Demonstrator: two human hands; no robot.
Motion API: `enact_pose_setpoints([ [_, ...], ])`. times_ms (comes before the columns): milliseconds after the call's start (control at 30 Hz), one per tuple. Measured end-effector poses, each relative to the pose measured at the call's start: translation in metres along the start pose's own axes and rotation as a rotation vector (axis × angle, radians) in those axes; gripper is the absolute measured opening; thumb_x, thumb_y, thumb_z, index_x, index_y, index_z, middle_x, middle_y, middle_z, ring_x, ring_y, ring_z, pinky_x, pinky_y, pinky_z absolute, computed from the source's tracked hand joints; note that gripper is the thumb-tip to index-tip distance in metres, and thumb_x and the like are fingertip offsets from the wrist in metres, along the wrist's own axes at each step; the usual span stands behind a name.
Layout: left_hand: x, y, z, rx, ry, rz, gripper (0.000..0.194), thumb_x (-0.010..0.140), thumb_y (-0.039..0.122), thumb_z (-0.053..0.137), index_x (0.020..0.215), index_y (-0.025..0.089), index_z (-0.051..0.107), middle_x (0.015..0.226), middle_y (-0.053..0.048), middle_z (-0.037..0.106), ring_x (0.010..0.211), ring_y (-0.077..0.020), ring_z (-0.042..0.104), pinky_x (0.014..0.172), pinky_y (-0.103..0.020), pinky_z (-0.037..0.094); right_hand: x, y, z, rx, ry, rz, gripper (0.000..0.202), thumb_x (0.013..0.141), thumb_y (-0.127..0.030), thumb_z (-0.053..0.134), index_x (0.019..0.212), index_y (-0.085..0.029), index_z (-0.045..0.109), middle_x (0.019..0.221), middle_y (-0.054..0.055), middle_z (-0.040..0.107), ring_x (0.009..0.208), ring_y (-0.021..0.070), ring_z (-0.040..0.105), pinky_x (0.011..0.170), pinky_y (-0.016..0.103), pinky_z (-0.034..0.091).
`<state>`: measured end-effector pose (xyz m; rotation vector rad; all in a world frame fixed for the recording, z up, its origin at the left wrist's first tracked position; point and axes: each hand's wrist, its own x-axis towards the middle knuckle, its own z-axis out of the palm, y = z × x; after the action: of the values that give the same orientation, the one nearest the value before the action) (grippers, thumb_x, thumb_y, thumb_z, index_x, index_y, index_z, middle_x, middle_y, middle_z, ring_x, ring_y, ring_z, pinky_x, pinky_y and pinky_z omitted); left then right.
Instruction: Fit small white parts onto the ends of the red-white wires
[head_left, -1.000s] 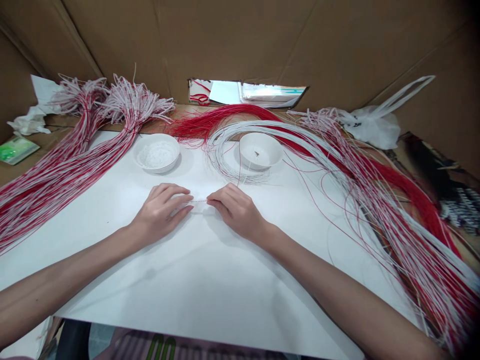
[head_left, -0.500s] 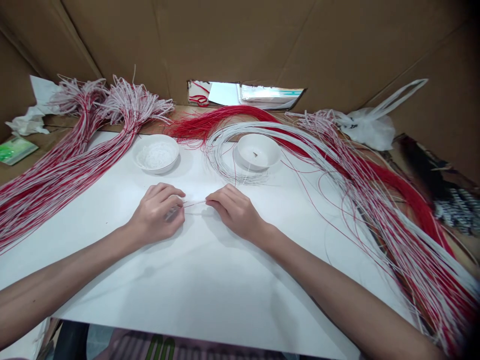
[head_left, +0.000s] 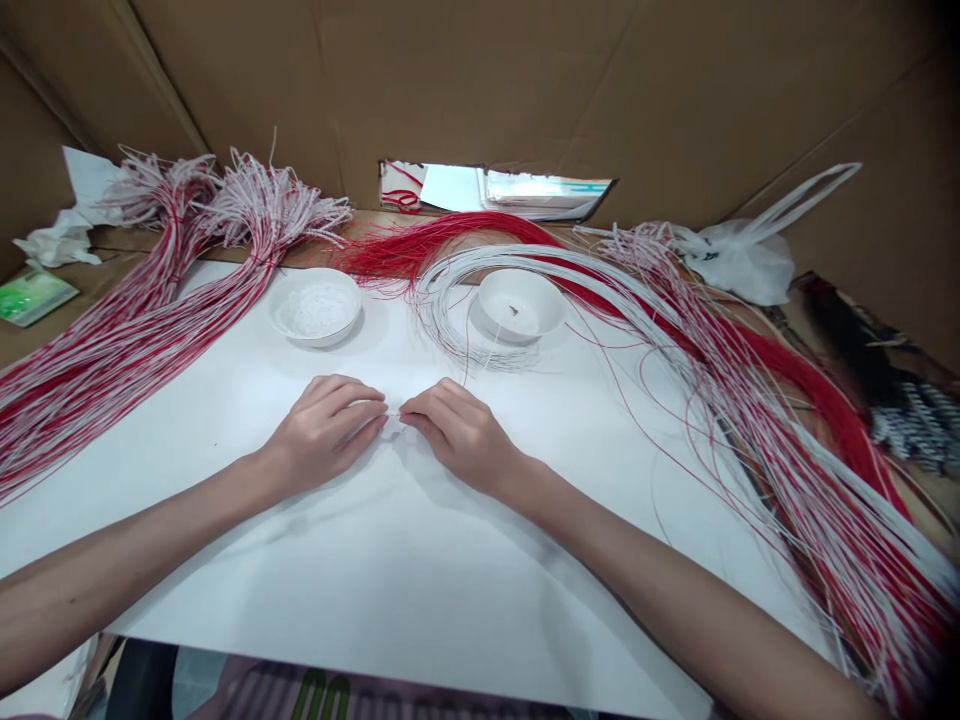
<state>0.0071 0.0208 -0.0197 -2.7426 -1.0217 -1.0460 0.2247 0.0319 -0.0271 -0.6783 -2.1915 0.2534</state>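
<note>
Above the middle of the white board (head_left: 375, 580), my left hand (head_left: 330, 425) and my right hand (head_left: 461, 430) almost meet at the fingertips. Each is pinched closed. A short piece of thin pale cord (head_left: 394, 412) spans the small gap between them, gripped at both sides. Something small and whitish shows just beneath it, too blurred to make out. Behind my left hand stands a white bowl (head_left: 315, 340) with white bits in it. Another white bowl (head_left: 523, 330), holding a small dark bit, is behind my right hand, beside a curved bundle of white cords (head_left: 450, 265).
Bundles of red-and-white cords lie at the left (head_left: 150, 360) and right (head_left: 795, 440). A red cord bundle (head_left: 465, 225) arcs along the back. A plastic bag (head_left: 750, 262) sits back right, a green packet (head_left: 34, 297) far left. A cardboard wall (head_left: 465, 80) rises behind.
My hands have come closer together, my left moving right and my right moving slightly left. The reddish strand that stretched between them no longer shows; the gap is now much shorter.
</note>
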Motion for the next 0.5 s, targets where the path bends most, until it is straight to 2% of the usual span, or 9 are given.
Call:
enact_pose_setpoints([
  [267,-0.0001,-0.0056,-0.0076,0.031,-0.046,-0.004,0.013,0.078,0.013,0.067,0.087,0.019,0.059,0.100,-0.006,0.070,0.091,-0.0225,0.062,0.080,-0.040,0.048,-0.0022,0.0022,0.0009,0.019,0.014,0.062,0.013,0.098,-0.015,0.048,0.090,-0.016,0.059,0.078,0.004,0.064,0.073,0.0150,0.053,0.069,0.030,0.047],
  [433,0.0019,-0.0027,-0.0032,0.041,-0.040,0.030,0.023,0.084,0.016,0.067,0.106,0.019,0.060,0.102,-0.006,0.071,0.093,-0.0199,0.064,0.080,-0.036,0.048,-0.0023,0.0019,0.0011,0.006,-0.015,0.005,0.014,0.097,-0.013,0.047,0.092,-0.015,0.059,0.080,0.004,0.065,0.073,0.0151,0.052,0.069,0.031,0.047],
  [500,0.0021,-0.0004,-0.0002,0.012,-0.025,0.057,0.022,0.087,0.013,0.064,0.107,0.020,0.060,0.100,-0.005,0.071,0.092,-0.0179,0.064,0.079,-0.034,0.048,-0.0026,0.0016,0.0016,0.000,-0.019,-0.019,0.013,0.097,-0.012,0.047,0.093,-0.015,0.059,0.081,0.005,0.066,0.073,0.0153,0.052,0.069,0.031,0.047],
])
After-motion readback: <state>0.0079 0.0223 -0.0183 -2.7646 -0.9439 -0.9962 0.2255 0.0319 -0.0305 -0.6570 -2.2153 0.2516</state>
